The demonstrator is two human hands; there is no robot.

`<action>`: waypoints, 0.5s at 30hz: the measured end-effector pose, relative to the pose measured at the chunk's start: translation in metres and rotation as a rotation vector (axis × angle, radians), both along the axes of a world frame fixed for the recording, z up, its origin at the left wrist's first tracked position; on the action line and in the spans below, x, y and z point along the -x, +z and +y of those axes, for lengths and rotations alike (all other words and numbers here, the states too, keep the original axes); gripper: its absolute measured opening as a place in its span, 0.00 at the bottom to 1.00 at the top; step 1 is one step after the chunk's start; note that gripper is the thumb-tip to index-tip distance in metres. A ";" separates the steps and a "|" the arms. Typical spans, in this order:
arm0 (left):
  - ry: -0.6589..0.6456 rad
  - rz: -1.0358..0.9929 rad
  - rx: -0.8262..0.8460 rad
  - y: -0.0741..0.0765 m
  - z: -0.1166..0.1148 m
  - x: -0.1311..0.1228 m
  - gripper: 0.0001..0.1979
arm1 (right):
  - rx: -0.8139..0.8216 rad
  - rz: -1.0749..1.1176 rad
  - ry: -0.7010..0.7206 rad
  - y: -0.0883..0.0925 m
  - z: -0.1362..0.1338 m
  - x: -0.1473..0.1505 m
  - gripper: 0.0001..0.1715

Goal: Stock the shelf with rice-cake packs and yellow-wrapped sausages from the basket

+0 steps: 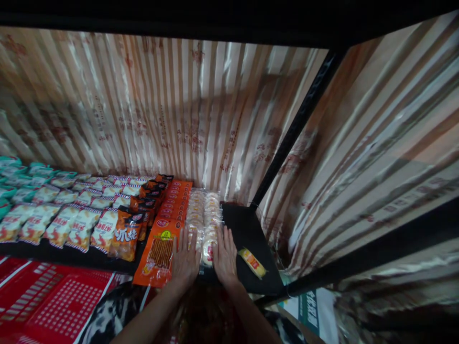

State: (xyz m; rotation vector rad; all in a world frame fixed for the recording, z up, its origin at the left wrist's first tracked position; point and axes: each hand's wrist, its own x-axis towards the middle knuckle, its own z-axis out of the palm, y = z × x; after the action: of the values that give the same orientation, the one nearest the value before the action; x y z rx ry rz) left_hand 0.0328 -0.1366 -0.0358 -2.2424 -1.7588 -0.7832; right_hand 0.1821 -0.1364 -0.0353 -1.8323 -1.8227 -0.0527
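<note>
Two rows of clear-wrapped pale round snacks (pixel 208 252) run back along the black shelf. My left hand (pixel 186 255) lies flat over the front of the left row, fingers stretched out, its edge by the orange snack packets (pixel 161 248). On the other side, my right hand (pixel 225 253) rests with straight fingers along the right row's outer side. Neither hand is closed around anything. To the right of my right hand, a single yellow packet (pixel 253 263) lies alone on the shelf.
Orange-and-black bags (pixel 125 234), white snack bags (pixel 81 227) and green bags (pixel 12 177) stand in rows on the left. Red baskets (pixel 64 301) sit below the shelf (pixel 258 239). A black metal post (pixel 297 124) rises at the right, before striped sheeting (pixel 179 110).
</note>
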 end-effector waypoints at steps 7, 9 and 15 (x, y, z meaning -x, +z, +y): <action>0.034 -0.084 0.059 0.018 0.077 -0.003 0.27 | 0.047 -0.095 0.066 0.036 0.065 -0.010 0.28; 0.041 -0.103 0.095 0.017 0.104 -0.001 0.27 | 0.087 -0.122 0.100 0.045 0.084 -0.009 0.28; 0.034 -0.064 0.282 0.016 0.162 0.001 0.27 | 0.175 -0.178 0.171 0.054 0.132 -0.004 0.27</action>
State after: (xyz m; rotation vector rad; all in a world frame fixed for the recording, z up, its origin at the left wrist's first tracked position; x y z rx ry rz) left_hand 0.0320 0.0253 -0.0196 -2.3752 -2.0451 -0.6403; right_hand 0.1865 -0.0046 0.0191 -1.8302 -2.1620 0.0078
